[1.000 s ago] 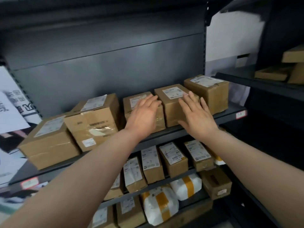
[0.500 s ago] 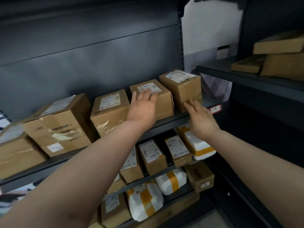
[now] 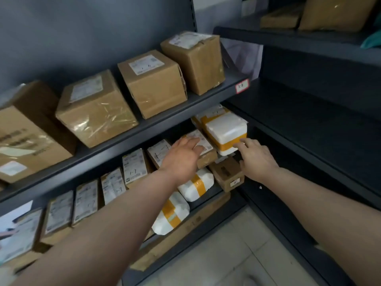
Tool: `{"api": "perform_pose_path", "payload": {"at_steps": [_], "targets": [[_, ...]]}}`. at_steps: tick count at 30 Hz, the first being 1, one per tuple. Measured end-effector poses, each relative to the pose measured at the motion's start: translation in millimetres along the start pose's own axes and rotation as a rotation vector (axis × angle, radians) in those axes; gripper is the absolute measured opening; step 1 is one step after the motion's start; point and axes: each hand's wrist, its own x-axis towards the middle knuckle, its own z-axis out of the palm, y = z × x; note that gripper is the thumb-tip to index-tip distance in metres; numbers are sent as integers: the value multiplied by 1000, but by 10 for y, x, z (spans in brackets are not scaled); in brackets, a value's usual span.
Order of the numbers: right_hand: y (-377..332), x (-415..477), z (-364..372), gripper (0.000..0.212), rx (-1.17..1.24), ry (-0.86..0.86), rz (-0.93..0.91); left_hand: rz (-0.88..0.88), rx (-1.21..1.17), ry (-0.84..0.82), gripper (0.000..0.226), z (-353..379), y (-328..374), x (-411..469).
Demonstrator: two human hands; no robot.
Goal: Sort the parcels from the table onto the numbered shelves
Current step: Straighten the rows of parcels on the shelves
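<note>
Both my hands reach into the second shelf of a dark metal rack. My left hand [image 3: 184,154] lies flat, fingers straight, on a small brown labelled box [image 3: 203,148] standing in a row of several such parcels. My right hand [image 3: 254,156] touches the lower front corner of a white parcel with orange tape [image 3: 225,132] at the row's right end. Neither hand grips anything. The shelf above [image 3: 206,98] carries several larger cardboard boxes, such as one in the middle [image 3: 152,83], and has a small tag [image 3: 242,86] on its edge.
Lower shelves hold more white orange-taped parcels [image 3: 195,183] and a brown box [image 3: 227,175]. A second rack [image 3: 309,104] meets this one at the right corner, with flat cardboard parcels [image 3: 338,13] on its top shelf. Pale floor tiles [image 3: 226,254] lie below.
Both hands have dropped from the large boxes on the upper shelf to the parcels on the shelf below. The view has tilted down and swung right.
</note>
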Motion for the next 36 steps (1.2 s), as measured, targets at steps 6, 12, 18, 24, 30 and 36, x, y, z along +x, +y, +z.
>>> {"api": "perform_pose_path", "payload": {"at_steps": [6, 12, 18, 24, 30, 36], "targets": [[275, 192, 257, 78, 2, -26, -84, -150, 80, -242, 70, 441, 42, 248], [425, 550, 493, 85, 18, -78, -216, -165, 75, -398, 83, 675, 166, 498], [472, 791, 581, 81, 92, -63, -240, -318, 32, -438, 90, 746, 54, 664], [360, 845, 616, 61, 119, -19, -307, -337, -7, -261, 86, 749, -3, 606], [-253, 775, 631, 55, 183, 32, -548, -572, 3, -63, 71, 568, -352, -67], [-1077, 729, 692, 60, 154, 71, -702, -800, 47, -166, 74, 571, -748, -898]]}}
